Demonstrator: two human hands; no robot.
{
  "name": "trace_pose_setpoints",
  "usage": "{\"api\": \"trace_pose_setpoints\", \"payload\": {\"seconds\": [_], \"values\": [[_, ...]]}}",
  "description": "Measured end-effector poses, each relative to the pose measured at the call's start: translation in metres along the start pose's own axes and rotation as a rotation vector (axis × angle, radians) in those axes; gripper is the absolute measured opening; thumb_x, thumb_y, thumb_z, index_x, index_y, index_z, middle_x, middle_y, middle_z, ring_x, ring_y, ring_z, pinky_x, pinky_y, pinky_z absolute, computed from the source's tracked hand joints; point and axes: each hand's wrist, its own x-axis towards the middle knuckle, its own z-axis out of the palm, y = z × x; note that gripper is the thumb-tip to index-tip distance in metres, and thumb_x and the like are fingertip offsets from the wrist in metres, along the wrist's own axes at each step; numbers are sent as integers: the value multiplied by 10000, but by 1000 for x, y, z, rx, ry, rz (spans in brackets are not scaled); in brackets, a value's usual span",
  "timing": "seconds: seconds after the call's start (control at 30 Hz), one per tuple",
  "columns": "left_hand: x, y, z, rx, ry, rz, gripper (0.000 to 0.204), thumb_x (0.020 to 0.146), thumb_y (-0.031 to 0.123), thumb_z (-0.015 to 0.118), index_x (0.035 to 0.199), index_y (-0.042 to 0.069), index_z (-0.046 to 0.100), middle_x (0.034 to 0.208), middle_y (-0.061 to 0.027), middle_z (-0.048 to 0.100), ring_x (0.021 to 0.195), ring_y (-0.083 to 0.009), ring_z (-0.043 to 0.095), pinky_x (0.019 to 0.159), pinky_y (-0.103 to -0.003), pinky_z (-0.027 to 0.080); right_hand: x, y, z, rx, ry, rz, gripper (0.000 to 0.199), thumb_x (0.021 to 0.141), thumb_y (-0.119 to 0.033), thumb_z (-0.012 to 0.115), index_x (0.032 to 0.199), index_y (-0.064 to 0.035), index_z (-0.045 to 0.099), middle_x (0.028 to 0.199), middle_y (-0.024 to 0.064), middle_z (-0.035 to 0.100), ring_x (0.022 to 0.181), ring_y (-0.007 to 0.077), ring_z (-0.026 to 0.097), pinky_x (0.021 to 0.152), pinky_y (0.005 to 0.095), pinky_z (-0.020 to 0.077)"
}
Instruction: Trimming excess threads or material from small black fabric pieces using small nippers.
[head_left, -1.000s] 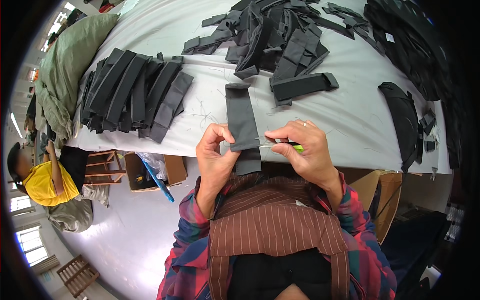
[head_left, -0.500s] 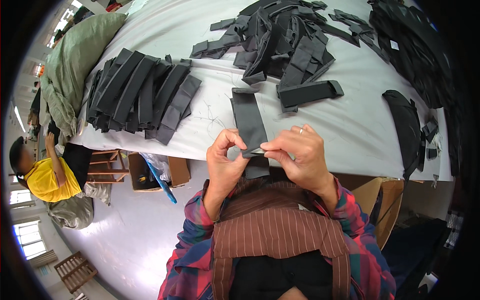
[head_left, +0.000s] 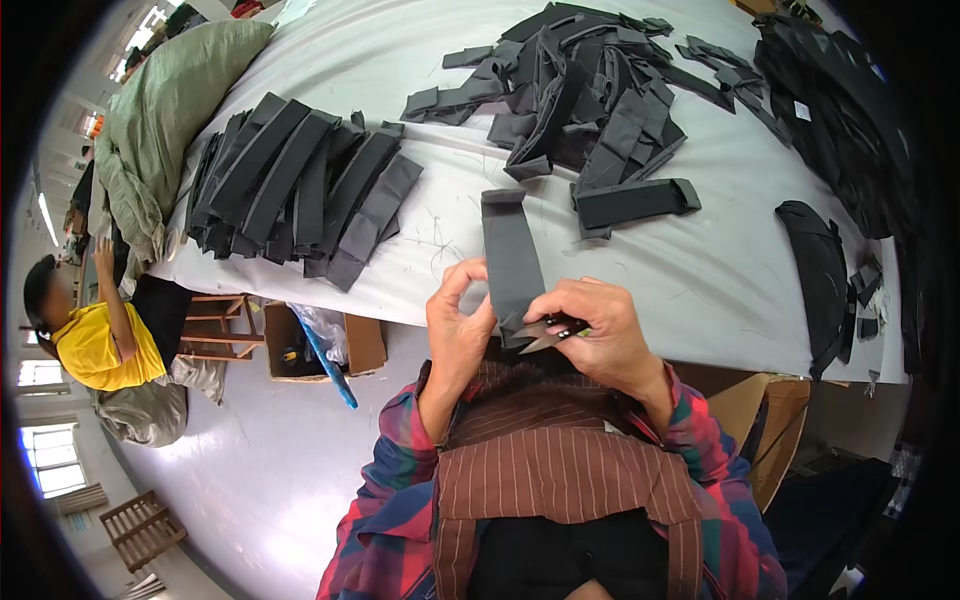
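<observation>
Down and to the left of the left hand (head_left: 458,335), on the floor under the table edge, stands an open cardboard box (head_left: 365,343); clear plastic wrap and a blue stick-like thing (head_left: 328,365) poke out of it, and what else lies inside is too small to tell. To the right of the right hand (head_left: 598,335), below the table, a second cardboard box (head_left: 768,420) shows only its flaps; its contents are hidden.

Between the two hands is a dark grey fabric strip (head_left: 512,262). Its long axis runs away from the person, nearly straight up the picture with a slight lean to the left; the far end lies folded over on the white table (head_left: 700,290), and the near end comes down to the table's edge between the hands. The left hand is closed on the strip's near left edge, thumb and fingers pinching the cloth. The right hand is curled around small thread snips (head_left: 548,335), the blades pointing left and touching the strip's lower end.

Beyond the left hand, well apart, lies a fanned row of black strips (head_left: 300,185); beyond the right hand, a loose heap of dark pieces (head_left: 590,100). Far to the left a person in a yellow top (head_left: 95,345) sits by a green sack (head_left: 165,110).
</observation>
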Motion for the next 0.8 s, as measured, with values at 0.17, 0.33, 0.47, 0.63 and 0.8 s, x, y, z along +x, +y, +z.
{"api": "trace_pose_setpoints", "payload": {"seconds": [0.17, 0.33, 0.47, 0.63, 0.8], "values": [[-8, 4, -7, -488, -106, -326, 104, 882, 36, 578, 974, -12, 576, 903, -16, 599, 890, -77, 532, 802, -199, 417, -1, 5, 6, -257, 68, -135, 231, 624, 53, 660, 788, -109, 647, 614, -12, 563, 548, 148, 528, 552, 267, 331], [-6, 16, 3, -558, -144, -239, 188, 860, -16, 579, 1043, -1, 540, 1013, -43, 575, 906, -83, 536, 807, -220, 433, -2, 6, 3, -299, 18, -116, 205, 654, -39, 696, 837, -123, 657, 682, -4, 601, 607, 173, 559, 578, 295, 356], [-6, 15, -1, -425, -130, -227, 186, 859, -43, 558, 1039, -7, 528, 1054, -69, 574, 924, -98, 549, 822, -246, 451, 4, -4, -5, -253, 169, -44, 191, 739, -190, 723, 910, -127, 668, 765, 13, 636, 673, 192, 582, 610, 321, 376], [-6, 18, -2, -385, -121, -244, 185, 848, -64, 544, 1025, -14, 529, 1042, -77, 587, 909, -106, 561, 818, -254, 461, 8, 8, -21, -396, 140, 39, 189, 769, -156, 707, 936, -75, 671, 784, 39, 637, 676, 195, 556, 644, 300, 391], [-5, 22, 1, -440, -153, -289, 166, 842, -60, 546, 998, -5, 536, 1028, -75, 596, 903, -107, 567, 810, -248, 460, 9, 8, -23, -483, 170, -60, 131, 745, -126, 722, 869, -99, 691, 720, 11, 629, 641, 183, 534, 609, 303, 344]]}}
